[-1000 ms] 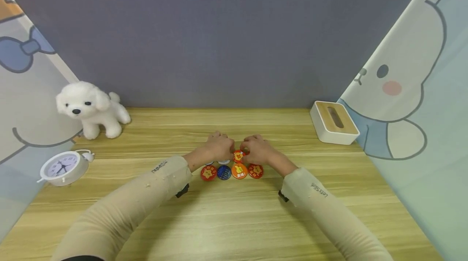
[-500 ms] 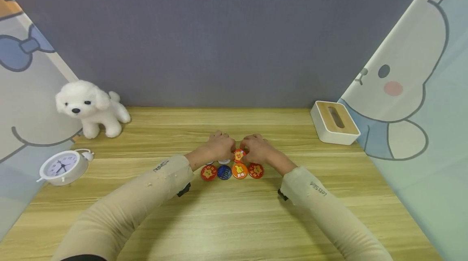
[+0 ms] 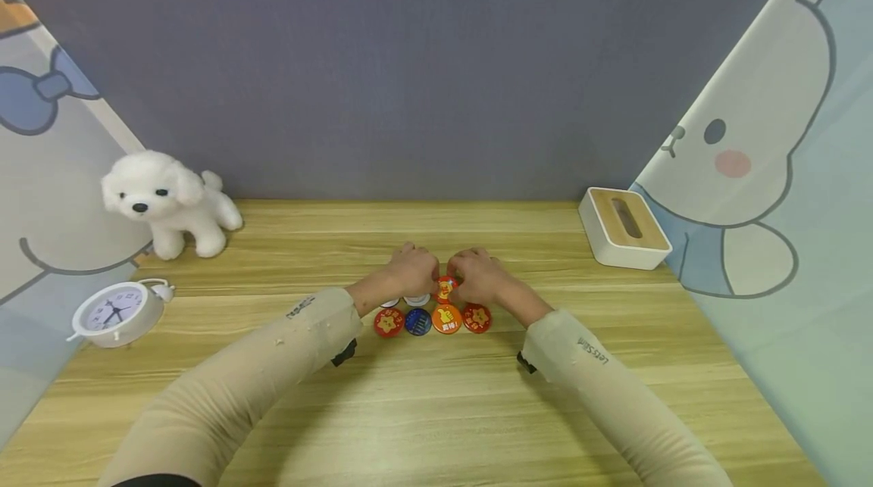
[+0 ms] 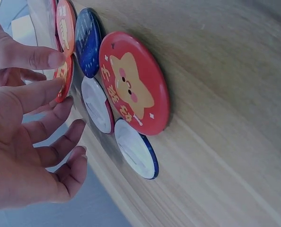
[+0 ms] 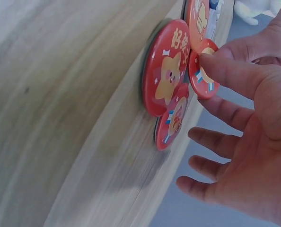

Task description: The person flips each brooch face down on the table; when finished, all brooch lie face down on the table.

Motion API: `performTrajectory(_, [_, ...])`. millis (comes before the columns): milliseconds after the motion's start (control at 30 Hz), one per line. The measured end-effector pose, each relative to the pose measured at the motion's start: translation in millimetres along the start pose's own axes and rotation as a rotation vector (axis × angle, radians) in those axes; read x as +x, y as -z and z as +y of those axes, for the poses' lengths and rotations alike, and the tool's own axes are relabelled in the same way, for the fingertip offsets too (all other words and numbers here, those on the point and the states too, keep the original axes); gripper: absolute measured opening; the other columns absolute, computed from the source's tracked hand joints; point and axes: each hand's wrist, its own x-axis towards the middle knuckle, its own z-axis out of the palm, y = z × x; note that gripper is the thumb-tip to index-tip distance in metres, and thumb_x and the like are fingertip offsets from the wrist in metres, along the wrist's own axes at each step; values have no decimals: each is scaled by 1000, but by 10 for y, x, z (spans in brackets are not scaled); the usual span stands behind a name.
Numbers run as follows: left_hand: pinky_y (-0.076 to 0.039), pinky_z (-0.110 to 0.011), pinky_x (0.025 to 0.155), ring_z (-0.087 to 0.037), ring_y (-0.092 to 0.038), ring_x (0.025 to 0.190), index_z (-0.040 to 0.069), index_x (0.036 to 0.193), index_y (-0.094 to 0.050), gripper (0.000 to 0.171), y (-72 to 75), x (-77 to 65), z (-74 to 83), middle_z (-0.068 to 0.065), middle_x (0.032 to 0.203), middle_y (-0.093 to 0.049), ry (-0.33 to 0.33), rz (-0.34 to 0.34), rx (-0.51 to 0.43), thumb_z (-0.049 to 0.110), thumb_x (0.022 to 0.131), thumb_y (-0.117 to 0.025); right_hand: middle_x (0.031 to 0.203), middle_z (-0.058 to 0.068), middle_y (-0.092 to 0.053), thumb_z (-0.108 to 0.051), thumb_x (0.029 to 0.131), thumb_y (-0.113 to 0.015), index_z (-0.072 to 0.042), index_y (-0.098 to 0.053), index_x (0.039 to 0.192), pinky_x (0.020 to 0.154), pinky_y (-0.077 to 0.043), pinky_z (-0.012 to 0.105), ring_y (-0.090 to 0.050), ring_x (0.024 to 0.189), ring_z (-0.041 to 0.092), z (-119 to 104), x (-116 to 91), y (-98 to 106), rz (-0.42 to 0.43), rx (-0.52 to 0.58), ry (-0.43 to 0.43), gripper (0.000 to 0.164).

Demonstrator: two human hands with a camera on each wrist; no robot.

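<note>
Both hands hold one round red badge [image 3: 446,288] from opposite sides at the middle of the table. My left hand [image 3: 414,273] pinches its left edge, the thumb over the printed face in the left wrist view. My right hand [image 3: 475,277] pinches the right edge, thumb on the face in the right wrist view. In front lie a red star badge [image 3: 389,323], a dark blue badge [image 3: 418,322], an orange thumbs-up badge [image 3: 447,319] and a second red star badge [image 3: 477,318]. Two white-faced discs, one red-rimmed [image 4: 97,104], one blue-rimmed [image 4: 136,149], lie beneath my left hand.
Another red badge [image 5: 172,120] lies behind the right star badge, hidden by my right hand in the head view. A white plush dog [image 3: 170,203] and a white alarm clock [image 3: 119,313] stand at left. A tissue box [image 3: 624,229] sits at the back right.
The red badge between the hands has turned, its print now at a different angle, and has shifted slightly away from the orange badge. The hands stay almost in place, and the other badges keep their places.
</note>
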Motion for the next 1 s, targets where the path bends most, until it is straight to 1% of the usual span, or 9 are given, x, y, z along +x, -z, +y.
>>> performTrajectory(133, [-45, -48, 93, -28, -49, 104, 13, 92, -77, 18, 12, 7, 7, -5, 108, -71, 4, 13, 6, 31, 93, -72, 122, 9, -63, -27, 82, -79, -14, -61, 100, 106, -37, 62, -39, 139, 41, 3, -12, -8, 47, -5, 1, 29])
performTrajectory(233, [-44, -46, 90, -27, -49, 101, 14, 88, -76, 19, 10, 13, 6, -4, 106, -71, 0, 19, 7, 31, 93, -72, 115, 8, -62, -30, 82, -80, -14, -58, 92, 102, -40, 60, -42, 136, 41, -1, -23, -14, 64, -14, 5, 29])
performTrajectory(333, [-42, -43, 88, -24, -50, 94, 13, 79, -75, 22, 10, 19, 7, -3, 95, -72, -18, 30, 7, 29, 93, -72, 121, 9, -63, -35, 82, -80, -15, -59, 87, 103, -40, 61, -41, 137, 42, -12, -36, -13, 59, -15, 15, 29])
performTrajectory(433, [-38, -40, 86, -21, -50, 86, 12, 69, -71, 28, 9, 19, 7, -1, 81, -69, -35, 38, 5, 28, 93, -71, 136, 11, -59, -41, 82, -80, -17, -62, 83, 106, -38, 62, -38, 141, 41, -20, -50, -6, 43, -5, 18, 30])
performTrajectory(567, [-32, -36, 83, -18, -47, 76, 14, 61, -66, 35, -3, 21, -3, 4, 65, -60, -52, 48, 2, 28, 93, -70, 148, 14, -52, -48, 83, -78, -19, -64, 81, 109, -35, 64, -35, 144, 42, -20, -54, 4, 29, 2, 20, 32])
performTrajectory(700, [-26, -35, 81, -17, -42, 64, 16, 55, -55, 42, -14, 27, -12, 5, 53, -46, -79, 62, -29, 25, 94, -68, 150, 16, -49, -51, 84, -75, -19, -67, 80, 111, -33, 65, -33, 145, 42, -27, -49, 9, 32, 11, 25, 33])
performTrajectory(800, [-24, -34, 82, -17, -39, 61, 17, 55, -50, 42, -8, 28, -11, 5, 52, -41, -91, 74, -55, 20, 95, -64, 152, 16, -48, -51, 86, -74, -19, -68, 79, 112, -31, 65, -32, 146, 42, -37, -48, 7, 28, 26, 19, 32])
performTrajectory(900, [-27, -34, 83, -17, -43, 62, 15, 60, -57, 35, 8, 22, -3, 4, 57, -50, -93, 92, -53, 17, 95, -60, 152, 16, -47, -48, 88, -72, -19, -69, 79, 113, -30, 66, -33, 146, 42, -42, -45, 10, 24, 40, 16, 30])
performTrajectory(1000, [-28, -35, 84, -17, -44, 65, 13, 69, -67, 29, 31, 9, 4, 3, 63, -57, -88, 91, -48, 15, 96, -58, 152, 17, -48, -45, 90, -70, -19, -69, 79, 113, -30, 66, -33, 146, 43, -40, -41, 19, 22, 46, 16, 28])
